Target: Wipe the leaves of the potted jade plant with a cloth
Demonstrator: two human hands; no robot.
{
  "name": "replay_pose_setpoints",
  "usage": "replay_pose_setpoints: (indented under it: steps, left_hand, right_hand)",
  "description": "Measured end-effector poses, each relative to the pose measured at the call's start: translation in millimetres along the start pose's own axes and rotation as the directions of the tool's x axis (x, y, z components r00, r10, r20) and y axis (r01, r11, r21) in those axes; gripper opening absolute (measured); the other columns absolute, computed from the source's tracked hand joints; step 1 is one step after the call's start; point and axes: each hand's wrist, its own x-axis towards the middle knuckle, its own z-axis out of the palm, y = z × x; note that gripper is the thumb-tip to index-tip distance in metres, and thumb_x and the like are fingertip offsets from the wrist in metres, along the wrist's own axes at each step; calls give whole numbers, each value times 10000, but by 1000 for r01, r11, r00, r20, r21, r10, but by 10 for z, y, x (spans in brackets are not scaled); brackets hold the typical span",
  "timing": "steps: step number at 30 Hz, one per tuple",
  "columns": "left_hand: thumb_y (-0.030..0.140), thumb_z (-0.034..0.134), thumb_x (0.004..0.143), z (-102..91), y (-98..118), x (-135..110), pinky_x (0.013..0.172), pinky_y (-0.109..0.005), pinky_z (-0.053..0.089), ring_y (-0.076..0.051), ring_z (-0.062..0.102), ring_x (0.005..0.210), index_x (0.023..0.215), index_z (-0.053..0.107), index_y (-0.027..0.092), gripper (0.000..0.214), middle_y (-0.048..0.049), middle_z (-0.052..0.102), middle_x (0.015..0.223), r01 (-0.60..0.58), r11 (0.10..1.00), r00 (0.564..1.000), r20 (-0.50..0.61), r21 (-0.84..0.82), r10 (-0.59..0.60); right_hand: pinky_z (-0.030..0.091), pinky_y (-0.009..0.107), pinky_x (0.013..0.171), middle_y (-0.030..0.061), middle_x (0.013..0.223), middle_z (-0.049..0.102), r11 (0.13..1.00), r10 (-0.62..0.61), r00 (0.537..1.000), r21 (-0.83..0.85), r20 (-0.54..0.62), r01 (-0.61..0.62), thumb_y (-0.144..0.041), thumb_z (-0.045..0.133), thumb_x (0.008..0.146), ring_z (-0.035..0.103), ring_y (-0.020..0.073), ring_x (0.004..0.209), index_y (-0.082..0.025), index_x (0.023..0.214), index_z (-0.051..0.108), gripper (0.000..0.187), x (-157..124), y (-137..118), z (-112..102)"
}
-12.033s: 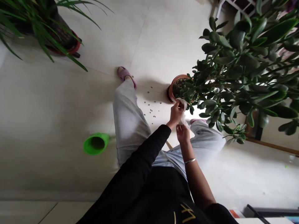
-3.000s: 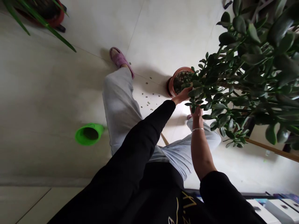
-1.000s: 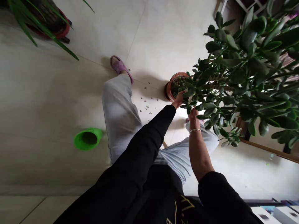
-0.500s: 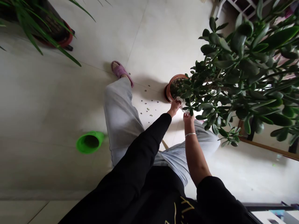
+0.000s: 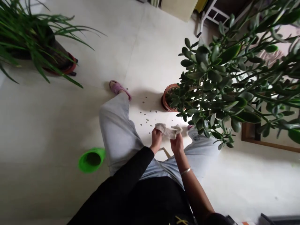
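Note:
A crumpled pale cloth [image 5: 169, 132] is stretched between my two hands, above the floor and between my knees. My left hand [image 5: 156, 138] is closed on its left end. Its right end is gripped by my right hand [image 5: 177, 143], below a silvery bracelet on that wrist. Just beyond the cloth stands a reddish-brown pot [image 5: 167, 98] with soil in it. From it a large jade plant [image 5: 211, 81] with thick green leaves leans out to the right. Neither hand touches the leaves.
Several small dark bits [image 5: 147, 120] lie scattered on the pale tiled floor. A bright green container [image 5: 92, 160] sits left of my leg. Another potted plant [image 5: 47, 50] with long narrow leaves is at the upper left. A white metal frame [image 5: 211, 15] stands at the back right.
Both hands have drawn back from beside the pot and jade plant toward my body, bringing the cloth with them. More of the cloth now shows. The camera view has tilted up.

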Motion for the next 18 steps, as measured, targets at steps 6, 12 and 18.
replay_pose_setpoints:
  steps: [6,12,18]
  left_hand:
    - [401,702,824,87,740,-580,836,-340,609,-244,753,919,908,754,210,215,-72,809,932,-362,930,920,182,60,347]
    - [408,659,881,460,1238,-966,839,-348,629,-240,759,882,1030,731,237,238,-74,795,972,-604,796,770,286,40,571]
    - [198,628,834,702,1591,-1008,877,-353,613,-253,752,951,1021,734,233,218,-83,793,1012,-735,649,671,355,198,651]
  right_hand:
    - [560,511,1095,57,1292,758,905,34,997,420,74,-62,-641,750,813,680,310,1272,-314,1187,738,497,-568,-596,33]
    - [585,550,1053,31,1265,773,869,-8,999,495,-41,27,-751,743,792,681,323,1272,-396,1142,776,499,-871,-1197,-56]
    - [638,368,643,33,1281,766,825,13,996,562,84,-58,-680,800,802,738,277,1046,-430,1151,760,431,-974,-1710,-44]
